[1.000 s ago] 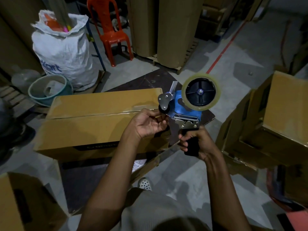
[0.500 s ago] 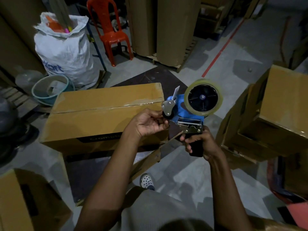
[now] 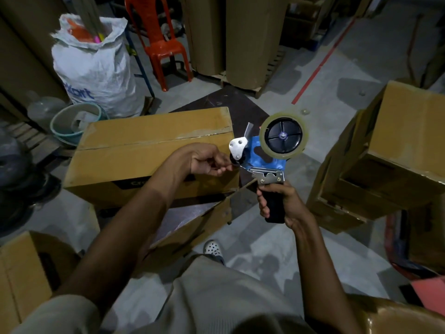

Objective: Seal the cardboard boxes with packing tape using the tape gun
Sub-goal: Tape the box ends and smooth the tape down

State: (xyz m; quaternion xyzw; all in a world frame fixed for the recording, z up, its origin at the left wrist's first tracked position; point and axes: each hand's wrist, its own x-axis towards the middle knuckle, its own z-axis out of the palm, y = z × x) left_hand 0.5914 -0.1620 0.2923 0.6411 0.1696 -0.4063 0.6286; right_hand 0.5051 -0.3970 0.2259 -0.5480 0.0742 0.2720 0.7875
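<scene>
Right grip (image 3: 281, 201) clenched round black handle of tape gun (image 3: 265, 156), gun held upright in air w/ tape roll (image 3: 284, 116) on top, facing the camera. Left grip (image 3: 209, 162) has fingers curled, tips pinched at the gun's front end by the black roller; can't tell if the tape end itself is btwn them.

Gun sits just past the right edge of the cardboard box (image 3: 144, 150), near its near-right corner. Left wrist crosses over the box's right end. Box flaps are down, centre seam runs lengthwise across the top. Box lies on a dark board (image 3: 216, 102) that pokes out beyond its far-right corner.

Right side: stack of boxes (image 3: 397, 145), near edge tilted, well apart from the gun. Open concrete floor (image 3: 277, 249) btwn central box & that stack, one shoe (image 3: 213, 248) on it. Another box (image 3: 19, 268) at lower left.

Far left: white sack (image 3: 96, 75), teal tub (image 3: 72, 121) just beside the box's far-left corner, red chair (image 3: 161, 39) behind. Red floor line (image 3: 320, 66) runs off to upper right
</scene>
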